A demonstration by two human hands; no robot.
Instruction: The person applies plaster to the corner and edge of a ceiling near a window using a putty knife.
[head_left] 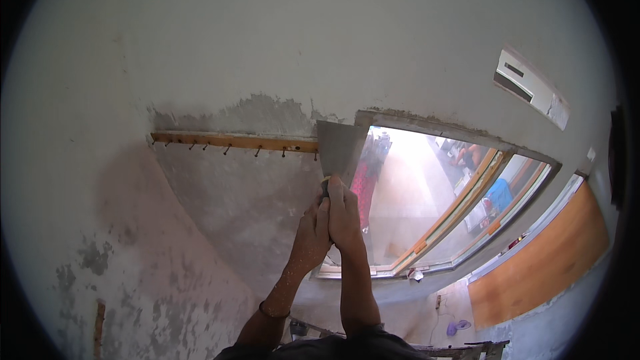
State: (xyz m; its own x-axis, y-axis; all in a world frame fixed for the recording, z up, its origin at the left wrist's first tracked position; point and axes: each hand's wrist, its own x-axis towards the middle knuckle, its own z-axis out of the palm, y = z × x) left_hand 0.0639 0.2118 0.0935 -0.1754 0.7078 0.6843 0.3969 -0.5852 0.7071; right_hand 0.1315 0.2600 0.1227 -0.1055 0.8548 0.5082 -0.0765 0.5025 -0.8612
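Observation:
Both my hands are wrapped round the handle of a wide grey metal scraper (341, 148), raised against the wall (267, 40). My left hand (313, 227) is closed low on the handle, just left of my right hand (342, 217), which grips beside and slightly above it. The blade lies at the right end of a wooden rail (233, 140) with several metal pegs, and partly covers it. Above the rail the white coating shows ragged grey patches. The blade's right side is beside the frame of a window (407, 187).
An orange-brown door panel (537, 253) stands at the right. A white recessed fitting (530, 87) is high on the right wall. A small purple fan (457, 327) is low down near a dark metal structure (490, 352). Beyond the window, a person (467, 157) is partly visible.

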